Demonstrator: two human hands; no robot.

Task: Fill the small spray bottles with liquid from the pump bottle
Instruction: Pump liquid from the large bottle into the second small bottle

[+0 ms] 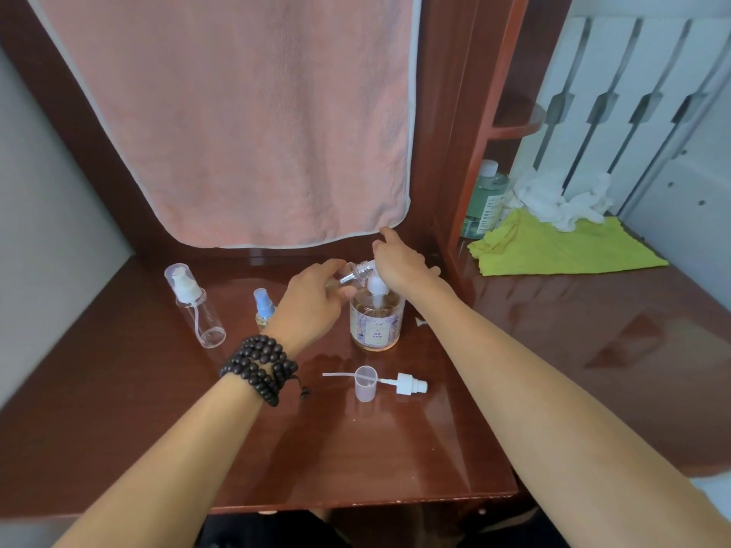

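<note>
Step in hand: filling 1 small bottle at the pump.

- Left hand (314, 298) grips an uncapped clear spray bottle (353, 275), tilted, neck up against the spout of the pump bottle (376, 316). Fingers curled round its body; liquid level inside not readable.
- Right hand (399, 261) rests on top of the pump head, fingers fairly straight, forefinger pointing away toward the towel (253, 112). Reads as a pressing posture, not a grasp.
- Pump bottle stands upright mid-worktop (395, 448), amber liquid showing through.
- Removed spray head (409, 383) with dip tube and its clear cap (366, 383) lie just in front of the pump bottle.
- 2 more small bottles stand to the left: a tall clear one (197, 306), capped and apparently empty, and a short blue-topped one (264, 310) beside the left wrist.

Next move, my judgement: press down while keeping neck under spout; misalignment would spill onto the glossy wood.

Room: towel hem hangs close behind the hands; an upright cabinet post (470, 172) stands close on the right. Open worktop lies in front, up to the near edge. Yellow cloth (553, 247) well apart to the right.
</note>
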